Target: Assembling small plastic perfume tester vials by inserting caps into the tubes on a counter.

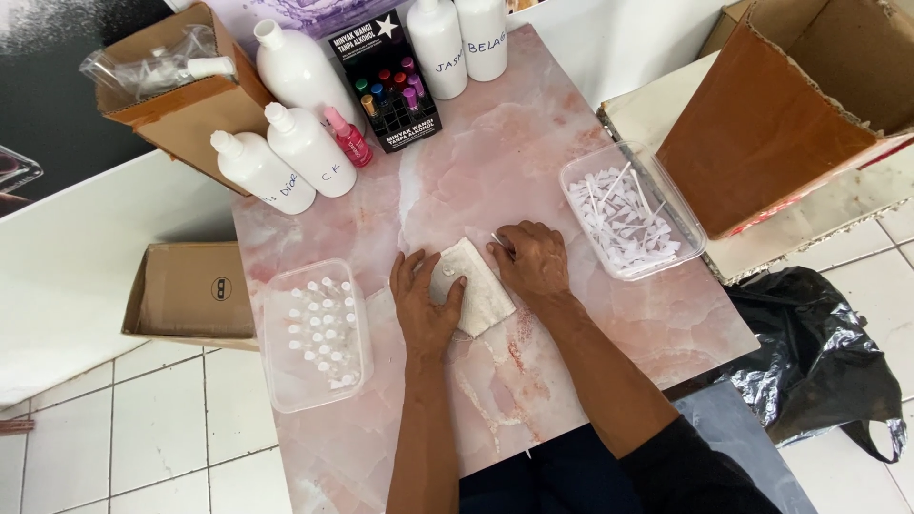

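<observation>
Pink marble-patterned worktop (590,314) is seen from above; work is centred on it.

Large torn brown cardboard box (762,133) stands off the right edge, a black plastic bag (819,362) below it on the tiled floor. Two smaller brown cardboard boxes are placed left: one up top (181,105) with clear plastic wrap inside, one lower down (190,290) beside the worktop.

Five white plastic bottles with handwritten labels are grouped at the far edge, e.g. (305,148), around a black display carton of small coloured vials (386,86); a small pink spray bottle (349,136) lies between them.

Clear plastic tub of white sprayer parts with dip tubes (624,214) sits right. Clear plastic tub of small clear capped vials (319,333) sits left.

White folded cloth pad (476,286) lies centre, between the hands. A small clear bottle (446,278) is pressed onto it under the left hand (427,305), grip closed around it with thumb and fingers. Right hand (533,262) rests on the pad's far corner, fingertips pinched narrow on a thin small part (499,240); too small to identify.

Judged step: one small bottle being handled or wiped on the pad. Next move likely calls for a steady hold on the bottle and fine alignment of the small part.
</observation>
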